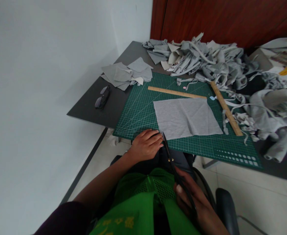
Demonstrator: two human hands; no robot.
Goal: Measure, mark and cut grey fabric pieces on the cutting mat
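On the green mat (pixel 140 109), near edge, middle: grey cloth (pixel 185 117) lies roughly flat, a few soft creases, its near-left corner right by the mat's edge. Left hand (pixel 147 145) is palm-down at that edge, fingertips on the cloth's corner; can't tell if it's pinching or just pressing. Right hand (pixel 191 197) is off the mat's near side, wrapped around the handles of black scissors (pixel 169 155), tips pointing up at the same corner, just beside the left fingertips. The two hands are apart.

Also on the mat: one wooden ruler (pixel 176 92) beyond the cloth, roughly crosswise; a second ruler (pixel 226 109) slanted along the right side. Left of the mat, on the dark bench (pixel 116 112): folded dark glasses (pixel 102 97). At the mat's far-left corner, loose grey cloth pieces (pixel 127 73), partly overlapping it. Past the mat's far edge, a big scrap heap (pixel 194 58).
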